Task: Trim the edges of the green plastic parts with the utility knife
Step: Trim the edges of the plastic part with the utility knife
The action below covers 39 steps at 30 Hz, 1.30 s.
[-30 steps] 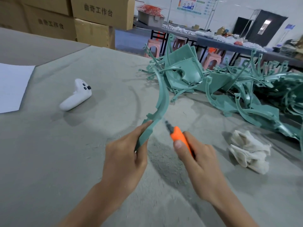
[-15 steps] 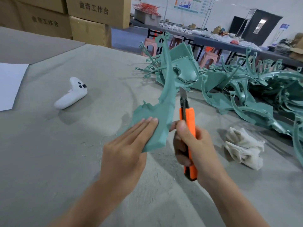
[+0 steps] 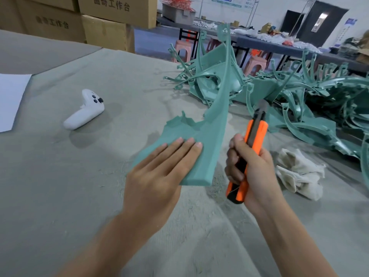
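My left hand (image 3: 159, 170) holds a long curved green plastic part (image 3: 211, 124) by its wide lower end, fingers flat on its face and thumb hidden behind. The part's thin arm rises up and away over the table. My right hand (image 3: 249, 164) grips an orange and black utility knife (image 3: 250, 144) upright, blade extended and pointing up, a little to the right of the part's edge and not touching it. A large pile of green plastic parts (image 3: 299, 96) lies at the back right.
A white game controller (image 3: 84, 113) lies on the grey cloth-covered table (image 3: 60, 186) to the left. A white sheet of paper (image 3: 10, 96) is at the far left edge. Crumpled white cloth gloves (image 3: 299, 174) lie right of my right hand. Cardboard boxes (image 3: 107, 21) stack behind.
My left hand turned the green part from edge-on to face-on and laid its fingers flat on it. My right hand swung the knife from pointing forward to upright beside the part's edge.
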Each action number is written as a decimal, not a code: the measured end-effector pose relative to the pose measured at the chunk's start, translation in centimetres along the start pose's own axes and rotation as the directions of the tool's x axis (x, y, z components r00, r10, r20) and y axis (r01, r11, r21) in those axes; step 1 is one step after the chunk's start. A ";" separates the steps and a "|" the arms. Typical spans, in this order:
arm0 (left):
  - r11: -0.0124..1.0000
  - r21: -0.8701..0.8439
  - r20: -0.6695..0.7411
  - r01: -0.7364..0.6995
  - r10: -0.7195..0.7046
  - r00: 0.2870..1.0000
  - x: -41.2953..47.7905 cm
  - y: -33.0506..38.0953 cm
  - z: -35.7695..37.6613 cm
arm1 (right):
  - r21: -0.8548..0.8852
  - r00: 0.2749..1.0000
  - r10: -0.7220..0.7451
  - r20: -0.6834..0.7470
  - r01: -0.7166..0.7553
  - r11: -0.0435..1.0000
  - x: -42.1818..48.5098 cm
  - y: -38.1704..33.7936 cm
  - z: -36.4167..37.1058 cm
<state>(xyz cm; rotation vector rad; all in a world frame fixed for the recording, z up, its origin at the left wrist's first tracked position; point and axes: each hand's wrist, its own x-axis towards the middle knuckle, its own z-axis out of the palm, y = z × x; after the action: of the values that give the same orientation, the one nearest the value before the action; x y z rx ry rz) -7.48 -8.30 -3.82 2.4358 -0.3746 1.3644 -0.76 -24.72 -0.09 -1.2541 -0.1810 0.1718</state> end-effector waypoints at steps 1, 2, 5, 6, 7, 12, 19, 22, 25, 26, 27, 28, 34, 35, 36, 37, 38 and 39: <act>1.000 0.020 -0.006 -0.005 0.005 1.000 0.0 0.0 -0.1 | -0.003 0.999 -0.011 -0.041 0.011 1.000 0.1 -0.1 -0.6; 0.999 0.041 -0.011 -0.012 0.013 1.000 0.0 -0.1 -0.1 | 0.003 0.998 -0.016 -0.058 0.016 1.000 0.0 -0.2 -1.0; 0.993 0.102 -0.005 -0.055 0.056 0.998 0.0 -0.2 0.0 | 0.031 0.999 0.016 0.051 -0.017 0.999 -0.7 -0.1 -1.2; 0.991 0.115 0.001 -0.073 0.073 0.997 0.1 -0.1 0.0 | 0.015 0.992 0.033 0.118 -0.035 0.999 -1.1 0.0 -0.9; 0.988 0.127 0.002 -0.086 0.087 0.996 0.2 0.0 0.1 | -0.018 0.982 0.045 0.186 -0.043 0.999 -1.5 0.2 -0.6; 0.981 0.166 0.003 -0.105 0.106 0.994 0.3 0.0 0.3 | -0.131 0.981 0.023 0.192 0.003 0.991 -2.3 0.6 0.4; 0.430 -0.590 0.312 0.683 -0.659 0.685 1.2 0.4 0.6 | -0.008 0.998 -0.042 -0.038 0.042 0.999 -1.5 0.5 -0.3; -0.278 -0.713 0.700 0.643 -0.328 0.635 0.8 0.5 1.0 | 0.042 0.995 -0.005 0.101 0.001 0.999 -1.8 1.9 0.5; -0.389 -0.726 0.687 0.567 -0.393 0.611 0.4 1.8 1.5 | -0.067 0.980 0.020 0.197 -0.007 0.998 -2.3 3.1 1.8; -0.404 -0.745 0.666 0.530 -0.489 0.563 0.6 2.1 1.7 | -0.125 0.980 -0.002 0.197 0.028 0.992 -2.3 3.1 2.0; -0.396 -0.772 0.632 0.497 -0.561 0.535 0.7 2.1 1.7 | -0.209 0.981 -0.057 0.184 0.096 0.973 -2.2 2.9 1.9; -0.352 -0.807 0.583 0.475 -0.607 0.540 0.9 2.1 1.6 | -0.308 0.977 -0.138 0.164 0.184 0.934 -2.2 2.6 1.7; -0.026 -0.839 0.410 0.543 -0.686 0.601 1.3 2.0 1.0 | -0.580 0.931 -0.359 0.065 0.328 0.746 -2.4 1.8 0.2; -0.008 -0.833 0.406 0.553 -0.687 0.602 1.3 1.8 1.0 | -0.623 0.927 -0.369 0.061 0.325 0.712 -2.3 1.7 0.1; 0.010 -0.828 0.400 0.560 -0.690 0.603 1.2 1.7 1.0 | -0.651 0.927 -0.370 0.061 0.318 0.689 -2.2 1.7 -0.1; 0.026 -0.825 0.393 0.565 -0.691 0.606 1.1 1.5 1.0 | -0.655 0.932 -0.358 0.064 0.310 0.689 -2.1 1.7 -0.3; 0.043 -0.824 0.384 0.566 -0.692 0.612 1.1 1.4 1.0 | -0.641 0.938 -0.339 0.071 0.303 0.705 -1.9 1.7 -0.5; 0.061 -0.822 0.372 0.566 -0.695 0.615 1.0 1.4 1.0 | -0.622 0.944 -0.318 0.089 0.302 0.722 -1.9 1.6 -0.7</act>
<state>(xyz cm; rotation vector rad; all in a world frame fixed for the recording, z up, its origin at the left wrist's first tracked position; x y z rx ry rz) -6.75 -10.02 -3.23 1.2111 0.0689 0.5591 -2.45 -25.33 -1.92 -1.8756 -0.4541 -0.2232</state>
